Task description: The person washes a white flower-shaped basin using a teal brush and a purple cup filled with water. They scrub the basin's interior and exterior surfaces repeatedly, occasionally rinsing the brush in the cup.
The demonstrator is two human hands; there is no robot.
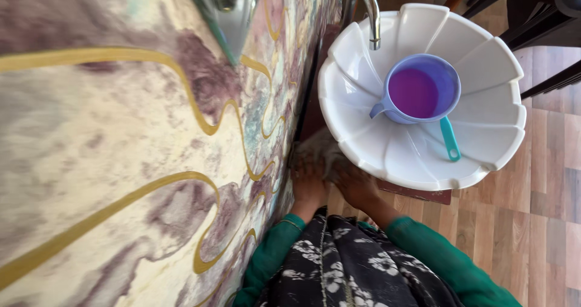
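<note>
A: Wall on the left?
B: Marbled cream-and-mauve wall panel [121,161], gold wavy lines.
A: Right side?
B: White fluted plastic basin [484,71]; lilac plastic jug [448,77], purple inside; teal plastic handle [449,138]. Green sleeves [442,252], black white-flowered cloth [351,270].

One white basin [484,71], one purple jug [417,92], one tap [369,10], two hands [333,183].

packages: none | labels: none | signs: none | screens: none

Both hands [333,183] pressed together, seemingly flat
</note>
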